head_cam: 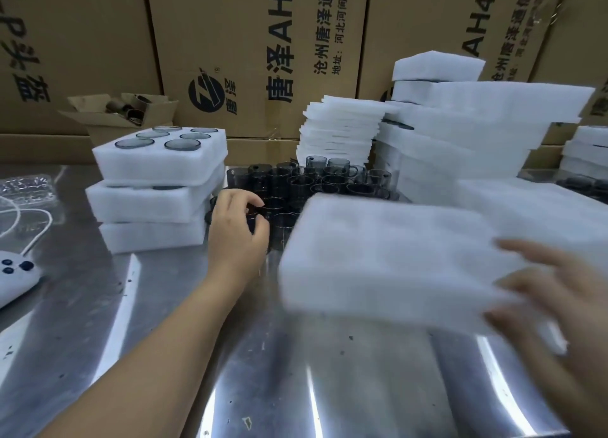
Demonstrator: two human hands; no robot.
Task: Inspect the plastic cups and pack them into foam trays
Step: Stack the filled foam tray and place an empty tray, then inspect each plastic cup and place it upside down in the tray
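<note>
Your table (164,322) shows few packed trays (158,161) and many loose cups (316,182); right hand (552,299) grips a fresh tray (378,256), left hand (237,232) curls among cups, grip unclear.

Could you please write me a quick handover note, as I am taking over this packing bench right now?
Left hand: fingers curled at the loose cups; grip unclear.
Right hand: holds a blurred foam tray over the table.
Done: three stacked trays at left; the top one shows six cups.
Left: many loose cups to inspect and pack; spare foam is stacked behind them.
</note>
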